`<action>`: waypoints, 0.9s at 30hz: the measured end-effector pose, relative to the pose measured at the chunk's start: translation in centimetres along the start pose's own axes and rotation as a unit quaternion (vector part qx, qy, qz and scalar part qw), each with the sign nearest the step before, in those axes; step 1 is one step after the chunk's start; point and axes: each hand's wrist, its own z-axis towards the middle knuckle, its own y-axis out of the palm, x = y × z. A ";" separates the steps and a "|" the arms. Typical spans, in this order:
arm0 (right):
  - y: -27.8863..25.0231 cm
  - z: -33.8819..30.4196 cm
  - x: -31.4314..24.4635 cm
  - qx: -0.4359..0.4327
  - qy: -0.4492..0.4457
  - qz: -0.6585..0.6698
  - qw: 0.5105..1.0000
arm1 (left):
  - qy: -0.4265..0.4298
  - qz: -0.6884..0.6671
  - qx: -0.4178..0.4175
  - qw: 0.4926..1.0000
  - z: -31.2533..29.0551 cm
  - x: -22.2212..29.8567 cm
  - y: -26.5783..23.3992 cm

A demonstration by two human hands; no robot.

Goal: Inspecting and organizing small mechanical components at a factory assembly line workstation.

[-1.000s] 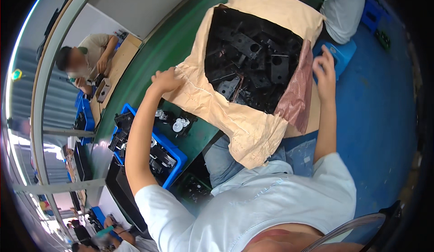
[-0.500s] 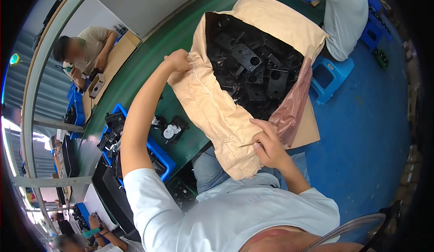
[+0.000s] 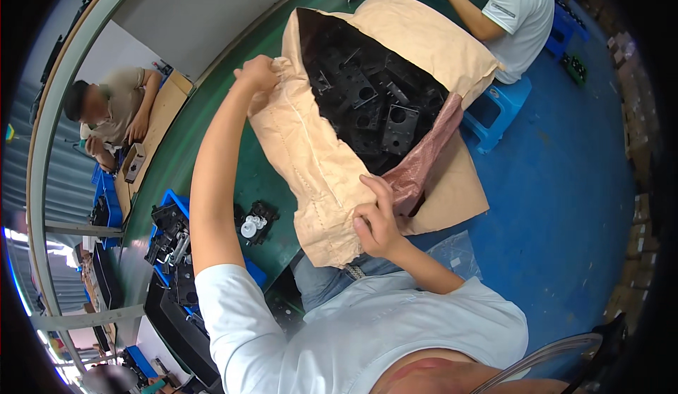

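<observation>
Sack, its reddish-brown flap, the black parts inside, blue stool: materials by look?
Sack: matte tan paper, probably kraft type, from its sharp creases.
Reddish-brown flap: perhaps woven plastic; slight sheen, fine textured surface.
Black parts: likely moulded plastic, low sheen, flat plates with round holes; dark-coated metal can't be ruled out.
Blue stool: probably moulded plastic, smooth and evenly coloured.

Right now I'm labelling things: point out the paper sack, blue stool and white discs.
Paper sack (image 3: 298, 161): head view, on its near flap.
Blue stool (image 3: 510, 100): head view, on its upper part.
White discs (image 3: 248, 229): head view, on one disc's face.
</observation>
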 end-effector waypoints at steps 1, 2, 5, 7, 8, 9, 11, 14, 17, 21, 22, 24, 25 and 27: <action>0.0 0.2 0.1 0.001 0.002 0.004 1.000 | 0.006 -0.001 -0.002 1.000 0.3 -0.4 0.2; -0.2 0.2 0.1 0.001 0.004 0.008 1.000 | -0.012 0.033 -0.014 0.999 0.5 -1.3 0.5; -1.2 0.0 0.2 -0.010 0.006 0.016 1.000 | -0.048 0.102 -0.069 0.991 0.0 -5.1 1.2; -2.1 -0.3 0.0 -0.019 0.008 0.027 0.999 | -0.086 0.091 -0.078 0.989 -1.2 -7.0 1.3; -2.5 -0.5 -0.1 -0.026 0.009 0.033 0.999 | -0.102 0.066 -0.067 0.990 -1.9 -7.9 1.6; -3.0 -0.6 -0.2 -0.032 0.014 0.027 0.999 | -0.110 0.083 -0.055 0.989 -2.9 -7.7 1.4; -3.8 -0.7 -0.4 -0.022 0.050 0.061 0.997 | -0.118 0.091 -0.051 0.988 -5.4 -7.2 0.6; -4.6 -0.3 -0.5 0.005 0.093 0.112 0.989 | -0.094 0.032 0.071 0.993 -10.3 -4.6 -1.0; -6.3 1.3 -0.2 0.036 0.088 0.085 0.992 | -0.026 -0.060 0.034 0.997 -17.9 0.6 -2.9; -9.1 2.8 0.9 0.054 0.083 0.059 0.993 | 0.101 -0.117 0.089 0.984 -29.4 7.8 -0.3; -9.2 2.8 1.1 0.060 0.090 0.063 0.992 | 0.107 -0.092 0.093 0.986 -31.8 8.8 1.8; -8.5 2.7 1.0 0.069 0.095 0.071 0.990 | 0.114 -0.061 0.100 0.987 -34.2 9.0 5.7; -8.4 2.4 0.9 0.058 0.100 0.068 0.991 | 0.098 -0.062 0.105 0.988 -35.0 9.1 7.6; -8.3 1.8 0.7 0.041 0.108 0.060 0.992 | 0.071 -0.062 0.115 0.989 -35.8 9.1 10.9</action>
